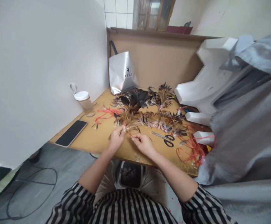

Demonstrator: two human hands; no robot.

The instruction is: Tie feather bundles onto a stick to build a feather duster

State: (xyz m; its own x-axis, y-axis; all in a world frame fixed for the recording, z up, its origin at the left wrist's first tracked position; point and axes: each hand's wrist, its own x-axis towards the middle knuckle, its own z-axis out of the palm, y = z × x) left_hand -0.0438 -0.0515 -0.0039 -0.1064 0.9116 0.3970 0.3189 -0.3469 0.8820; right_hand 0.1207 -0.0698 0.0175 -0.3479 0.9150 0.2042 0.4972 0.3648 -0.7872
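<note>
My left hand (117,136) is closed on the base of a brown feather bunch (129,117), whose tips fan out away from me. Between thumb and finger, my right hand (143,143) pinches a red string (129,133) that runs to the base of that bunch. Scissors (164,138) with black handles lie to the right of my right hand. Behind the hands, a row of tied feather bunches (164,120) stretches to the right. Farther back are dark feathers (137,97) and another brown bunch (164,95).
Red strings (106,113) lie at left, with a tangle of red strings (191,152) at the right edge. A phone (71,133), a lidded cup (85,102) and a silver bag (121,73) stand or lie on the table (126,153). White foam pieces (203,77) and grey cloth (249,124) crowd the right side.
</note>
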